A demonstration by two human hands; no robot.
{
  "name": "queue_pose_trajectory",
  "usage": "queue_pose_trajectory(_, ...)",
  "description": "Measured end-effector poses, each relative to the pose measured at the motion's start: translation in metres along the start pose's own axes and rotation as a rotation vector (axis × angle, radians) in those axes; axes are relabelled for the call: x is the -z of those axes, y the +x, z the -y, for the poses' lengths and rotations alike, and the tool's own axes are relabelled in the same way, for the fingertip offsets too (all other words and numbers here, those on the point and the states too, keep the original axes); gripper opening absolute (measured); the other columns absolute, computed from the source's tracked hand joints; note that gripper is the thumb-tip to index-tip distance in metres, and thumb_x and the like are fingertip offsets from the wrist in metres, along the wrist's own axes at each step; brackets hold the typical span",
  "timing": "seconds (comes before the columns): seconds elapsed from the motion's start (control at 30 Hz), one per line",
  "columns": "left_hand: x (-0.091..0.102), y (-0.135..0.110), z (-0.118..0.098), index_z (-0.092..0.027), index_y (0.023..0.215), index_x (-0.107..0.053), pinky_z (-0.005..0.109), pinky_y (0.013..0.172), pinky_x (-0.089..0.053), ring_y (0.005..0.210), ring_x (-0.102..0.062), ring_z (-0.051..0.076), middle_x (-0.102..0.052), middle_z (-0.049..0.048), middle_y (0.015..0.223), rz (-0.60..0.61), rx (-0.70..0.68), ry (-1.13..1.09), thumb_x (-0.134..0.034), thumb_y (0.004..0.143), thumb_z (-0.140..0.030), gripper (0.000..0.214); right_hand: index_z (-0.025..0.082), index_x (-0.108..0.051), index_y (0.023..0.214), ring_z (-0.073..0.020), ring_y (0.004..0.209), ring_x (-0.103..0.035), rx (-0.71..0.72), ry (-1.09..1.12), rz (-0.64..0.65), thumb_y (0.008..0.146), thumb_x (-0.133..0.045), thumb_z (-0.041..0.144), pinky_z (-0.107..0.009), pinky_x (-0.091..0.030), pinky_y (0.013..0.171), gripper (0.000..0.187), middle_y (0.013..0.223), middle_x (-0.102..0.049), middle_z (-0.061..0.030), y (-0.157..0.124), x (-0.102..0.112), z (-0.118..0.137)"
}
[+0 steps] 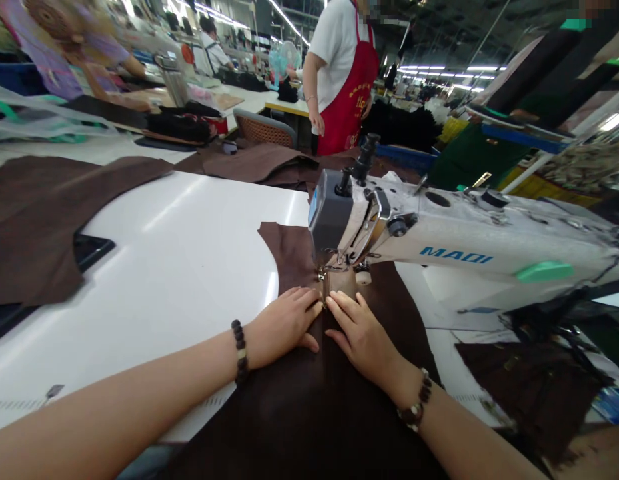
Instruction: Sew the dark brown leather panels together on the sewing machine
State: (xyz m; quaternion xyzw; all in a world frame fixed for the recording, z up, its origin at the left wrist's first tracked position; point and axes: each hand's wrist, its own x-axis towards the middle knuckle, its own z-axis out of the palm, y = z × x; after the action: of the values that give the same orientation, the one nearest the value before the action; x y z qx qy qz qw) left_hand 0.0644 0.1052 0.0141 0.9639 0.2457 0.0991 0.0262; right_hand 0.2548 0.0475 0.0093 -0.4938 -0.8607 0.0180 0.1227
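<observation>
A dark brown fabric piece lies under the needle end of a white sewing machine and hangs over the table's front edge. My left hand rests on it with the fingers stretched toward the presser foot. Just right of the foot, my right hand lies flat, its fingertips at a zipper set in the fabric. The fingertips of both hands nearly meet on either side of the zipper line. Neither hand grasps anything.
More brown fabric covers the left of the white table, with another piece at the right. Beyond the machine stands a person in a red apron. A chair and a blue fan are further back.
</observation>
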Motion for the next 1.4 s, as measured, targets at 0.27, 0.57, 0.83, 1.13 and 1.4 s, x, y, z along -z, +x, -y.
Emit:
queue_pose_trajectory(0.27, -0.009, -0.021, -0.023, -0.010, 0.108, -0.054, 0.039, 0.093, -0.048, 0.108, -0.052, 0.025, -0.054, 0.0126, 0.114, -0.118, -0.027, 0.044, -0.063, 0.072, -0.046, 0.052, 0.007, -0.044, 0.126, -0.0245, 0.122, -0.040, -0.124, -0.006, 0.069, 0.087, -0.043, 0.016, -0.052, -0.035, 0.102, 0.040, 0.128, -0.047, -0.0150, -0.002, -0.001, 0.013)
queue_pose_trajectory(0.57, -0.012, -0.021, -0.024, -0.010, 0.112, -0.052, 0.041, 0.099, -0.044, 0.115, -0.048, 0.026, -0.052, 0.0139, 0.120, -0.077, 0.000, 0.025, -0.060, 0.076, -0.045, 0.050, 0.009, -0.046, 0.125, -0.0241, 0.117, -0.043, -0.161, 0.007, -0.019, 0.087, -0.042, 0.018, -0.051, -0.035, 0.103, 0.040, 0.122, -0.049, -0.0146, -0.001, -0.007, 0.012)
queue_pose_trajectory(0.83, -0.010, -0.014, -0.018, -0.010, 0.109, -0.053, 0.041, 0.097, -0.046, 0.112, -0.050, 0.026, -0.053, 0.0133, 0.117, -0.076, -0.003, 0.036, -0.062, 0.074, -0.043, 0.049, 0.007, -0.045, 0.126, -0.0247, 0.115, -0.042, -0.186, 0.007, -0.026, 0.087, -0.040, 0.017, -0.051, -0.035, 0.102, 0.041, 0.120, -0.048, -0.0154, 0.007, -0.009, 0.010)
queue_pose_trajectory(1.13, -0.009, -0.002, -0.004, -0.011, 0.110, -0.053, 0.039, 0.095, -0.047, 0.109, -0.051, 0.024, -0.053, 0.0114, 0.115, -0.061, 0.000, 0.099, -0.059, 0.076, -0.045, 0.049, 0.004, -0.045, 0.127, -0.0270, 0.115, -0.040, -0.240, 0.015, -0.011, 0.087, -0.041, 0.017, -0.050, -0.034, 0.103, 0.042, 0.121, -0.047, -0.0174, 0.025, -0.010, 0.003)
queue_pose_trajectory(1.4, -0.006, 0.007, 0.010, -0.012, 0.113, -0.053, 0.038, 0.095, -0.046, 0.107, -0.050, 0.023, -0.052, 0.0105, 0.111, -0.013, -0.002, 0.108, -0.055, 0.079, -0.045, 0.048, 0.003, -0.043, 0.128, -0.0277, 0.112, -0.041, -0.236, 0.064, 0.000, 0.087, -0.040, 0.017, -0.048, -0.034, 0.103, 0.043, 0.121, -0.047, -0.0177, 0.037, -0.009, -0.008)
